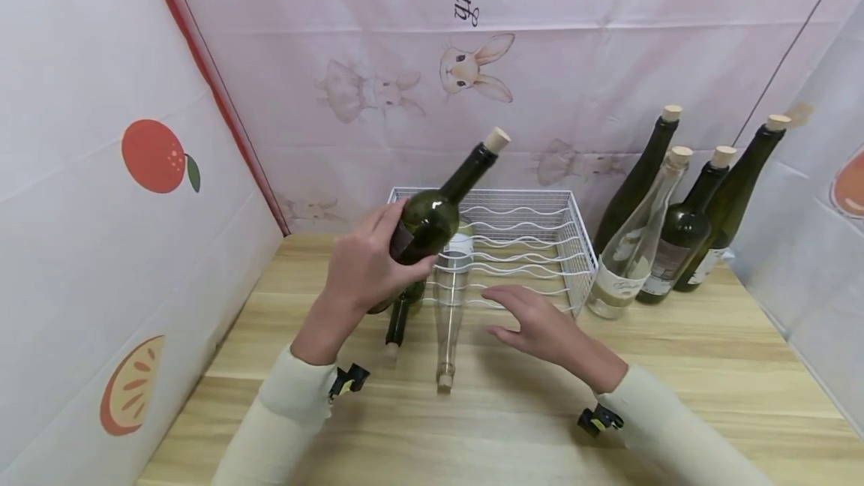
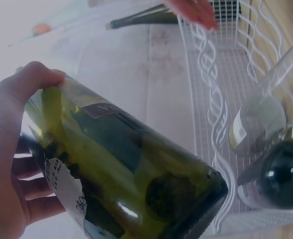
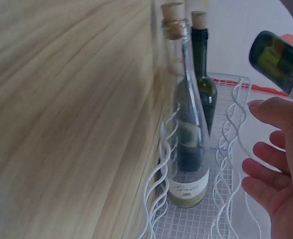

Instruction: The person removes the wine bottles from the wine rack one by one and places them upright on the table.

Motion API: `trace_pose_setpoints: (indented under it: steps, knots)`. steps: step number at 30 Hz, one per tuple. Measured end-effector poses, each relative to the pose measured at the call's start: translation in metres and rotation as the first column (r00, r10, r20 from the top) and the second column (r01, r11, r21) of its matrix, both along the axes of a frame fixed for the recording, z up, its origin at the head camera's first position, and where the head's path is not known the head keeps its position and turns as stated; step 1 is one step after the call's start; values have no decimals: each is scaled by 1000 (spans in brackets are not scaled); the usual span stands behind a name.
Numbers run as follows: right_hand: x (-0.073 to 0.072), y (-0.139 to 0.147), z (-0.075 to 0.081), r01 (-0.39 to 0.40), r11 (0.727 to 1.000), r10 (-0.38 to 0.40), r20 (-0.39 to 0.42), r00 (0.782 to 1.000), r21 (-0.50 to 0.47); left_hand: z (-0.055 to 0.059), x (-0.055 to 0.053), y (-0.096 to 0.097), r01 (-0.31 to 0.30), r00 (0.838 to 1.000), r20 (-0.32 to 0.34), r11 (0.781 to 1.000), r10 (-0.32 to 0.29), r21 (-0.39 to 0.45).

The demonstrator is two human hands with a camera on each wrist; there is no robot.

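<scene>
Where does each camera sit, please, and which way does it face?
Head: worn on the head, looking forward and down at the white wire rack; the left hand, the right hand and both sleeves show.
Left wrist: worn on that wrist, looking past the held green bottle toward the rack; the left hand shows, with part of the right at the top edge.
Right wrist: worn on that wrist, looking along the wooden tabletop and into the rack; the right hand shows.
Shared: both wrist views include the held green bottle and the rack.
</scene>
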State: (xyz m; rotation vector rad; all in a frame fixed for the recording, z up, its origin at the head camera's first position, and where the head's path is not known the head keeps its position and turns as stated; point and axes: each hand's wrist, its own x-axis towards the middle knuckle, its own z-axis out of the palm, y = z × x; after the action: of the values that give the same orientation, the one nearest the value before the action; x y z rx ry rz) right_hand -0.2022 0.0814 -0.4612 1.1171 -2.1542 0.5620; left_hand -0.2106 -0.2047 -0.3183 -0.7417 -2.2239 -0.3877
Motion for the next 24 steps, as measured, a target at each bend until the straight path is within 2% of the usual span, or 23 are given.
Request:
trace_pose_setpoints:
  steps: [7,12,20,24]
  knots:
    - [-13,-10,-7,-41,994,53,-122,991,101,9,-7,-25,-71,995,77,994,65,83]
    - [-19,-17,-10,-47,990,70,-167,984,137,12,-15,-41,-129,987,115,980,112,150]
    - [-27,-29,-14,-70,980,108,-197,974,187,1,-34,-69,-234,964,179,943,195,238]
    - [-29,-34,-16,-69,969,118,-200,973,236,-6,-46,-80,-301,936,270,909,225,288]
